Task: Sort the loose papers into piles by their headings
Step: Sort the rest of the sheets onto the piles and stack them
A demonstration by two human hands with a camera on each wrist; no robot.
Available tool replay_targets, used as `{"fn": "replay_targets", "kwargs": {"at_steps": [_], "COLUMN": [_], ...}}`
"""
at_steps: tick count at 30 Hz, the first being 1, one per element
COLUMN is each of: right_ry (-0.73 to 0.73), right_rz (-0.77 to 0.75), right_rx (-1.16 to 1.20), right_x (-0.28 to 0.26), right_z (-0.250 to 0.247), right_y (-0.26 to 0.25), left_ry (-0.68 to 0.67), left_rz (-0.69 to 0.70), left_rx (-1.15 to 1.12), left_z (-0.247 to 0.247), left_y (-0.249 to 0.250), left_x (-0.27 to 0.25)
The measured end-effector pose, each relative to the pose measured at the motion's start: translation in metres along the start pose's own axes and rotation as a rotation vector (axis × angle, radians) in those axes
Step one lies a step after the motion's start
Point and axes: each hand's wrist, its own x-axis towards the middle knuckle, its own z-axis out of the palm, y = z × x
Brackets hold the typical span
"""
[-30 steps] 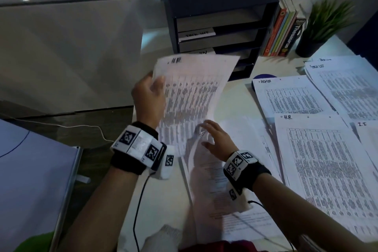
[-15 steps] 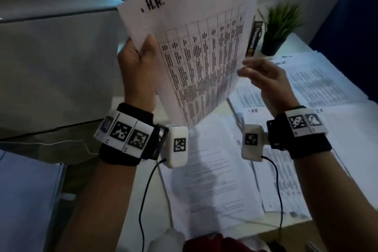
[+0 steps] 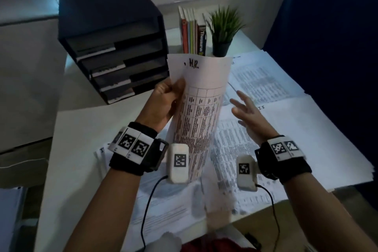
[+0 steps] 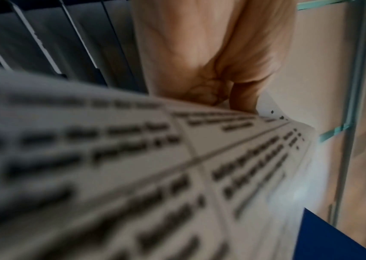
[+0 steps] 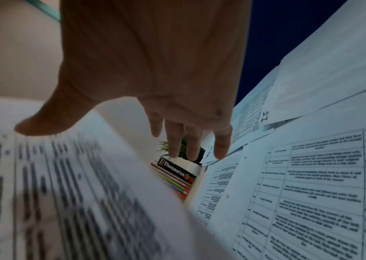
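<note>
My left hand (image 3: 163,100) pinches the left edge of the H.R. sheet (image 3: 201,96), thumb on the printed face, holding it upright and bowed above the desk (image 3: 86,129). My right hand (image 3: 248,114) hovers just beside the sheet, fingers spread, touching nothing.

Only the head view shows the handwritten heading "H.R." at the sheet's top. The left wrist view gives blurred table print and my thumb at the margin. Only the right wrist view reads "Thesaurus" on a book spine (image 5: 176,171) and "IT" on one laid paper.

The sorted papers (image 3: 286,120) lie spread over the desk to my right. Behind the sheet stand a dark tray unit (image 3: 114,51), books and a potted plant (image 3: 223,28).
</note>
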Motion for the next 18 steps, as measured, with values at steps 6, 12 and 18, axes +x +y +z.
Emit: {"fn": "replay_targets", "kwargs": {"at_steps": [6, 12, 18], "right_ry": [-0.016, 0.305, 0.409], "right_rz": [-0.039, -0.003, 0.140], "right_rx": [0.134, -0.034, -0.637], "right_x": [0.008, 0.010, 0.005], "right_z": [-0.031, -0.071, -0.084], "right_y": [0.011, 0.036, 0.074], "left_ry": [0.089, 0.485, 0.567], "left_rz": [0.001, -0.140, -0.485], "left_rx": [-0.047, 0.187, 0.629], "left_z": [0.024, 0.022, 0.022], "left_y": [-0.007, -0.072, -0.155], "left_x": [0.020, 0.046, 0.041]}}
